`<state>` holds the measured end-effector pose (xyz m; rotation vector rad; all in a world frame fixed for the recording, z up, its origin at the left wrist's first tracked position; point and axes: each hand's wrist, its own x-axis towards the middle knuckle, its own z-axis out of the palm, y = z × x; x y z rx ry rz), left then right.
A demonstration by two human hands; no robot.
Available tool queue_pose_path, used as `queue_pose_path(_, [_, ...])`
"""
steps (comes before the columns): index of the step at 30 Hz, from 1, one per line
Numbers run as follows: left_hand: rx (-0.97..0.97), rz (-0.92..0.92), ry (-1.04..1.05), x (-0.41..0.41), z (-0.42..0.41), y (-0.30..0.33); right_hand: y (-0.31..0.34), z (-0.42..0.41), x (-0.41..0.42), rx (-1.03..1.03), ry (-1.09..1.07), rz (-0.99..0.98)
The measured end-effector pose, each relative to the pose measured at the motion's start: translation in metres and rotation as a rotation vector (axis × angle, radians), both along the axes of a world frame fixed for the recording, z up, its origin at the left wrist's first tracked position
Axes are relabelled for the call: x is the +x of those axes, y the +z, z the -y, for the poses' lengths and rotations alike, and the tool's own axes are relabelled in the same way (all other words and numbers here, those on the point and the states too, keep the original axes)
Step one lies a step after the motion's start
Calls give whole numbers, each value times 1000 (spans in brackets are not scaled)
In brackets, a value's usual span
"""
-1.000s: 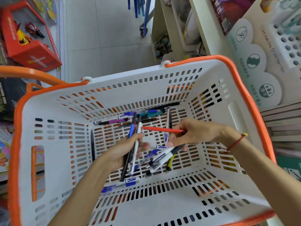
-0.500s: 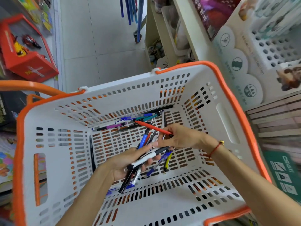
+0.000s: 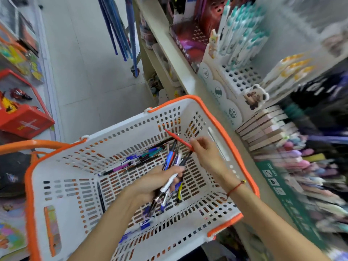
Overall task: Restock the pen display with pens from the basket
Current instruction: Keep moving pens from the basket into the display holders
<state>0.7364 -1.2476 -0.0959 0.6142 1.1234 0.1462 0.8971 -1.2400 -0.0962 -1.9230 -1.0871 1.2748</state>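
Observation:
A white basket with an orange rim fills the lower middle of the view. Several loose pens lie on its slotted floor. My left hand grips a bundle of pens above the basket floor. My right hand pinches a red pen near the basket's far right corner. The pen display, a white rack with holes and several teal-capped pens, stands on the shelf at the upper right.
Stacked notebooks and blurred coloured pens fill the shelf at right. A red toy box lies at left. Blue poles lean at the top. Grey tiled floor lies beyond the basket.
My view has swung right and up toward the shelf. My right hand has lifted the red pen toward the basket's far right corner. My left hand keeps its bundle.

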Motion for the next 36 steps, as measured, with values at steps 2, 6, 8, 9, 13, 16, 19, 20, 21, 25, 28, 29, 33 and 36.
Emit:
queue_pose_path(2, [88,-100,38,14,1,9,10,6,3,125,-165,48])
queue_pose_path(6, [186,-50,277,31,-1,27,32,22,15,225,-356,42])
queue_pose_path(8, [212,17,333,42,-4,33,41,32,16,191,-278,91])
queue_pose_path(9, [235,9,343,47,-4,38,44,36,14,189,-244,97])
queue_pose_path(13, [341,-70,360,76,-6,50,58,56,17,301,-211,104])
queue_pose_path(16, [374,-40,326,98,-7,62,71,72,32,353,-196,212])
queue_pose_path(19, [417,42,238,111,-9,76,94,92,52,400,-272,297])
queue_pose_path(20, [423,71,191,115,-10,82,101,97,59,416,-313,321])
queue_pose_path(21, [411,99,136,120,-10,89,108,101,67,413,-350,327])
queue_pose_path(25, [344,228,-50,140,-7,113,136,97,93,269,-387,156])
queue_pose_path(28, [331,300,-227,160,0,132,154,95,108,209,-446,19])
queue_pose_path(29, [326,327,-273,165,2,135,157,96,113,195,-475,2])
queue_pose_path(33, [279,396,-396,189,6,143,165,107,129,232,-612,5])
queue_pose_path(36, [235,409,-403,207,17,148,168,122,134,344,-794,-8])
